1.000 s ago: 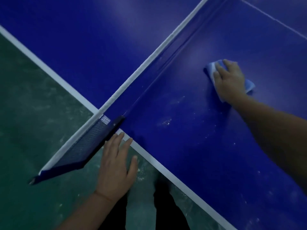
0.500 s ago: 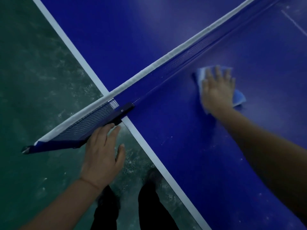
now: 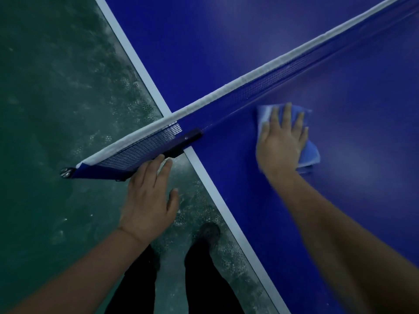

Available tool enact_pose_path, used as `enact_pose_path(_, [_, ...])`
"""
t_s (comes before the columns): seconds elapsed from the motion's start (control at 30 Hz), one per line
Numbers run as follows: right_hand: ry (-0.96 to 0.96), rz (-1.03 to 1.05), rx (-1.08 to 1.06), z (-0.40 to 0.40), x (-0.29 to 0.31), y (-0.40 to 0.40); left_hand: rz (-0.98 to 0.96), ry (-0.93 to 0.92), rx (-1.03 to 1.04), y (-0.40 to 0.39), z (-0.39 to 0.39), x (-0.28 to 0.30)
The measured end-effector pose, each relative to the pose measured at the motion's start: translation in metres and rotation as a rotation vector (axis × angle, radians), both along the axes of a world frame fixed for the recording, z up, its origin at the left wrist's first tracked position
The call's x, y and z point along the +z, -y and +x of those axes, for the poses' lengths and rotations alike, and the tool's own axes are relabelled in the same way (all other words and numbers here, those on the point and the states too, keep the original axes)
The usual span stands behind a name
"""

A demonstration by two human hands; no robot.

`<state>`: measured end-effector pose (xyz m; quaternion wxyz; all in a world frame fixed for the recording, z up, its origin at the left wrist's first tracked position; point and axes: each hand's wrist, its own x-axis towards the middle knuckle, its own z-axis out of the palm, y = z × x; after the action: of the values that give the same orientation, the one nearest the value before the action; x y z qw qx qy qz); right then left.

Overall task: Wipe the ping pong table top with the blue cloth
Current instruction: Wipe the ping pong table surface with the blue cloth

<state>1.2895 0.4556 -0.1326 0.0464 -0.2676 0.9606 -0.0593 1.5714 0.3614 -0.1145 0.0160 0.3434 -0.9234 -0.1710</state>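
Flat right hand (image 3: 281, 143) presses blue cloth (image 3: 309, 152) on table top (image 3: 362, 200).

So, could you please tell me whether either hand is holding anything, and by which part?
Neither grips anything. The right hand presses flat on the middle of the folded blue cloth; the left hand is open.

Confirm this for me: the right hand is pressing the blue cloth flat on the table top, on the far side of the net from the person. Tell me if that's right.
Not quite. The head view shows the right hand pressing the blue cloth flat on the table top, but on the near side of the net, the same side as the person, not the far side.
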Motion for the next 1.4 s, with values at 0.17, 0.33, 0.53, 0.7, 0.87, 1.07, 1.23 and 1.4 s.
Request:
enact_pose_path(0.17, [0.013,0.024,0.646,0.109,-0.006,0.002,-0.016,-0.009,-0.023,-0.001,0.000,-0.002])
enact_pose_path(0.33, [-0.021,0.060,0.393,-0.001,-0.002,0.010,0.061,0.010,0.013,-0.002,-0.001,0.001])
enact_pose_path(0.53, [0.003,0.013,0.480,0.055,-0.005,0.035,0.087,0.018,0.006,0.001,-0.001,0.004])
enact_pose_path(0.7, [0.024,0.087,0.378,0.007,-0.002,0.037,0.087,0.047,-0.010,0.002,0.002,0.005])
enact_pose_path(0.87, [0.042,0.063,0.463,0.049,-0.006,0.040,0.076,0.061,-0.024,0.002,0.003,0.005])
enact_pose_path(1.07, [0.054,0.093,0.555,0.027,-0.001,0.011,0.098,0.087,-0.035,0.004,0.005,0.007])
enact_pose_path(1.23, [0.037,0.098,0.434,0.096,-0.003,0.017,0.120,0.080,-0.044,0.003,0.006,0.008])
enact_pose_path(1.4, [0.044,0.079,0.495,0.082,-0.003,0.009,0.131,0.077,-0.040,0.004,0.008,0.009])
